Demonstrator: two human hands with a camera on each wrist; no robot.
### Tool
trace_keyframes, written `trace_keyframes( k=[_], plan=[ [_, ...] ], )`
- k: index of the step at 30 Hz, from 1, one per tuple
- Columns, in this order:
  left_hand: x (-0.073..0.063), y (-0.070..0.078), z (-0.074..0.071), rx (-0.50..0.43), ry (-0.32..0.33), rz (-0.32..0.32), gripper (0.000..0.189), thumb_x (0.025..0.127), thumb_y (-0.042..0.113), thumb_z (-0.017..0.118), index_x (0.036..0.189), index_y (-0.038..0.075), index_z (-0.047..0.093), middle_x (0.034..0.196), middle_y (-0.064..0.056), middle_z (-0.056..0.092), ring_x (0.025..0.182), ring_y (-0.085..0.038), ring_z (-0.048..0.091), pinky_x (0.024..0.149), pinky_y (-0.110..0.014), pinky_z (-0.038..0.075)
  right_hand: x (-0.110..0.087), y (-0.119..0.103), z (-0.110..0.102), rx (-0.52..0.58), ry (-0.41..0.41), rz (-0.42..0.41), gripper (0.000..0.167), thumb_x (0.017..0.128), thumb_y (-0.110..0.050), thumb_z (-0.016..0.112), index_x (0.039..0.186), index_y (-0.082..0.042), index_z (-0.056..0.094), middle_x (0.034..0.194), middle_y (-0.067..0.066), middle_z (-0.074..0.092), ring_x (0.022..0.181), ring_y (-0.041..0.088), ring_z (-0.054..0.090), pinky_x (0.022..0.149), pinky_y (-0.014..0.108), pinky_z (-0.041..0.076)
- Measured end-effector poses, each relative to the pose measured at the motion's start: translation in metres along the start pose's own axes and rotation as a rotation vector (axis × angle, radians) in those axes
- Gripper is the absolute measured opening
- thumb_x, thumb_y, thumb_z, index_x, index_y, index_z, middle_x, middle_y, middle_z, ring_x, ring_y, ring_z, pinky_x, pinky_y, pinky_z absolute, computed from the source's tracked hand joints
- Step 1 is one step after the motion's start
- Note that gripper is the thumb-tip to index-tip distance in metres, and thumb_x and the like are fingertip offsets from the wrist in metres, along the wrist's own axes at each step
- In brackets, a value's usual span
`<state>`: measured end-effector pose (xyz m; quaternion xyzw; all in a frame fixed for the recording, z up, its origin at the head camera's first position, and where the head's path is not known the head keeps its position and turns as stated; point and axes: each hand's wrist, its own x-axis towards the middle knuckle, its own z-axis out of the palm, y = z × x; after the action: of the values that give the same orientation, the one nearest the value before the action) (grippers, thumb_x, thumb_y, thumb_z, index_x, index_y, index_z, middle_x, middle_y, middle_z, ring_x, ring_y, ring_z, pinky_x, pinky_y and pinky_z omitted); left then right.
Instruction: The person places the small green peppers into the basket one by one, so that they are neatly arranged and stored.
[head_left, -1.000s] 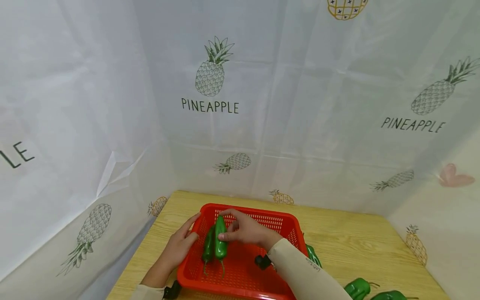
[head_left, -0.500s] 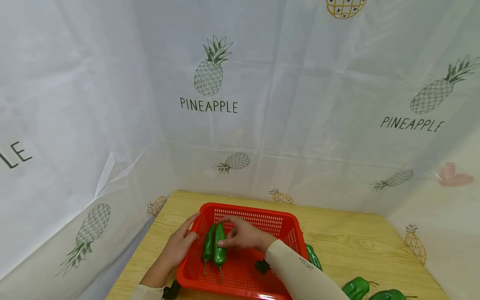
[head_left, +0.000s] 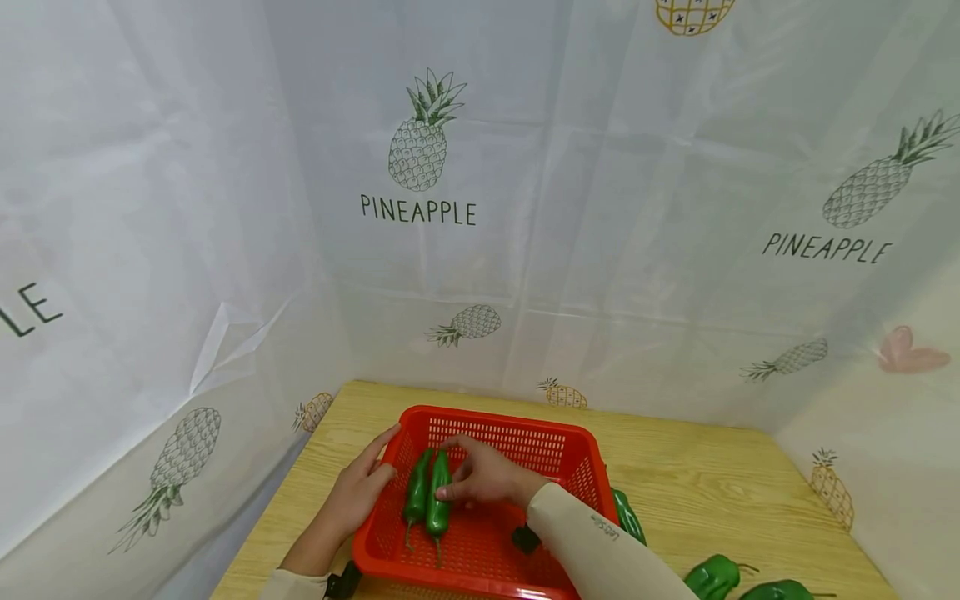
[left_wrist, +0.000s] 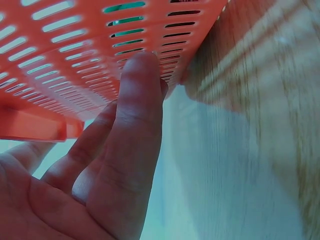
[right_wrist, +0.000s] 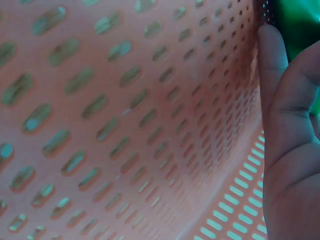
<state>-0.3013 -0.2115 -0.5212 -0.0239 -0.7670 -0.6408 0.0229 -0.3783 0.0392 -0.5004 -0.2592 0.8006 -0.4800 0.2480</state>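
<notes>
In the head view, my right hand reaches into a red plastic basket and pinches a long green chili pepper between thumb and fingers. The pepper lies stem toward me, beside a second green pepper along the basket's left side. My left hand holds the left rim, its thumb over the edge. In the left wrist view, a finger of that hand lies straight against the slotted outer wall. The right wrist view shows part of the right hand by a green pepper.
A green pepper lies just right of the basket on the wooden table. Two more peppers, one nearer and one at the bottom edge, lie farther right. White pineapple-print sheeting stands behind and at both sides.
My right hand has drawn the pinched pepper slightly toward me and down inside the basket, next to the other one. The left hand has stayed at the rim.
</notes>
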Motion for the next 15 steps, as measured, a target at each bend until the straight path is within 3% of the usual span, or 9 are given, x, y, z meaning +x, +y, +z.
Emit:
trace_keyframes(
  k=[8,15],
  plan=[
    [0.001,-0.001,0.001,-0.018,-0.006,0.008,0.064,0.104,0.012,0.054,0.164,0.029,0.04,0.113,-0.022,0.072,0.085,-0.037,0.076,0.063,-0.046,0.065,0.001,0.006,0.003,-0.069,0.039,-0.004,0.067,0.089,-0.019,0.087,0.145,-0.01,0.052,0.086,0.005,0.075,0.075,0.021,0.073,0.068,0.035,0.061],
    [0.0,-0.001,0.0,-0.013,-0.018,-0.003,0.064,0.104,0.012,0.053,0.164,0.033,0.039,0.115,-0.024,0.07,0.084,-0.036,0.077,0.063,-0.046,0.065,0.004,0.012,0.005,-0.023,0.051,-0.003,0.065,0.089,-0.017,0.087,0.145,-0.01,0.053,0.085,0.004,0.075,0.073,0.023,0.074,0.065,0.036,0.061]
  ],
)
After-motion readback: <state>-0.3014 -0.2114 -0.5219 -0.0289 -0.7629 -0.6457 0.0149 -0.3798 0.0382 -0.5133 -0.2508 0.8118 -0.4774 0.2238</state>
